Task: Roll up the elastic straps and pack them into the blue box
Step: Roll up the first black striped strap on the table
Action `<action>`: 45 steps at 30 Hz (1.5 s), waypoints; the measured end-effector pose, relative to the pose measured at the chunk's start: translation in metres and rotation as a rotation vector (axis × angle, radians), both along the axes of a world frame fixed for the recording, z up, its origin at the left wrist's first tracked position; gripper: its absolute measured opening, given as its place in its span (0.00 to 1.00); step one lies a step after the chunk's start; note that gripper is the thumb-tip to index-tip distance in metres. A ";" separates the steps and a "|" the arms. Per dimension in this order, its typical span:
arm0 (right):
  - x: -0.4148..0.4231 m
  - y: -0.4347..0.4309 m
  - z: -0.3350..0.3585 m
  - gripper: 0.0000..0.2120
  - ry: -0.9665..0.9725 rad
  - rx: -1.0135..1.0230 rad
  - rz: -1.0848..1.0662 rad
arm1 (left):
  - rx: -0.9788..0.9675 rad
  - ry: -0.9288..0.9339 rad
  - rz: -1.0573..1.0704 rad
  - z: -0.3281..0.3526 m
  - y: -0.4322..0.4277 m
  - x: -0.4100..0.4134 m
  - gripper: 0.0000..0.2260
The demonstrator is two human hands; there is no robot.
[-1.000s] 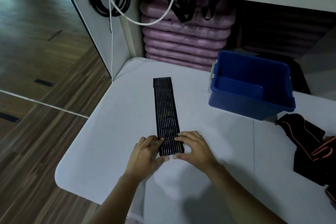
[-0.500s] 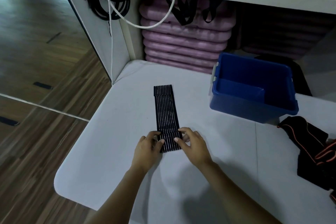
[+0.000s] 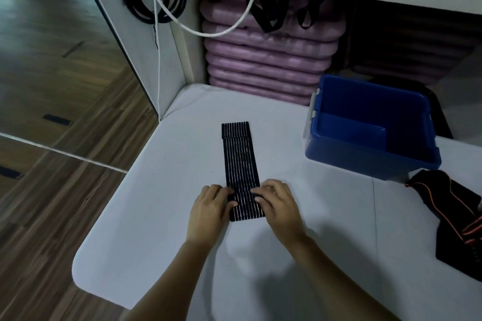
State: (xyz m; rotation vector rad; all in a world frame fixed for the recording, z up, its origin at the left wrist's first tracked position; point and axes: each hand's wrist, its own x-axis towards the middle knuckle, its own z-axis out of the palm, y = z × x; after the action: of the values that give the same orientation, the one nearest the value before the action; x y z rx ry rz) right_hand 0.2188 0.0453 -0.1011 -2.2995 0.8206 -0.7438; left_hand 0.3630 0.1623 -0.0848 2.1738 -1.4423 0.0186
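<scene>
Your left hand (image 3: 208, 210) and right hand (image 3: 280, 204) pinch the near, folded end of the black elastic strap (image 3: 240, 161), fingers (image 3: 268, 187) curled close together. The rest of the strap lies flat on the white surface (image 3: 167, 190), and the blue box (image 3: 365, 163) stands apart to its right.

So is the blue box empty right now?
Empty: the blue box shows only its bare floor and an inner ledge, nothing packed inside.

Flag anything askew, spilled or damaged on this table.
Nothing stands out. The ribbed black strap lies flat and straight, the blue box stands upright, and the black-and-orange straps sit in a loose heap beside it.
</scene>
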 end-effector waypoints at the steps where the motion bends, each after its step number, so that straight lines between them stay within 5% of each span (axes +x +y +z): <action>1: -0.002 -0.005 0.000 0.12 0.013 -0.004 0.060 | -0.024 -0.001 -0.052 -0.002 0.002 0.003 0.15; 7: -0.013 -0.029 0.002 0.35 0.301 0.019 0.300 | 0.178 -0.076 -0.215 -0.001 0.012 0.017 0.32; 11: -0.005 -0.032 0.007 0.23 0.209 0.017 0.278 | 0.188 -0.028 -0.213 0.003 0.002 0.023 0.25; 15: 0.003 -0.027 0.016 0.12 0.156 0.233 0.200 | 0.175 0.381 -0.105 0.020 -0.007 0.022 0.22; 21: 0.021 -0.021 0.023 0.17 0.107 0.524 -0.073 | 0.135 0.714 0.204 0.018 -0.021 0.016 0.10; 26: 0.026 -0.019 0.015 0.22 0.104 0.308 -0.170 | 0.158 0.466 0.186 0.014 -0.027 0.016 0.14; 31: 0.016 -0.035 0.011 0.11 0.058 -0.012 0.135 | 0.021 0.139 -0.123 0.014 -0.026 0.025 0.15; 39: 0.007 -0.057 0.013 0.32 0.281 0.142 0.318 | 0.249 0.135 -0.217 0.008 -0.024 0.038 0.32; 45: 0.018 -0.052 0.015 0.18 0.138 0.293 0.149 | 0.136 0.369 -0.068 0.011 -0.036 0.035 0.23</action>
State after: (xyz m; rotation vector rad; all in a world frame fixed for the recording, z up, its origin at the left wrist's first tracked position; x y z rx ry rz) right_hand 0.2370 -0.0069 -0.0861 -2.1351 0.7534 -0.3748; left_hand 0.3983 0.1265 -0.0738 2.0923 -1.3319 -0.4919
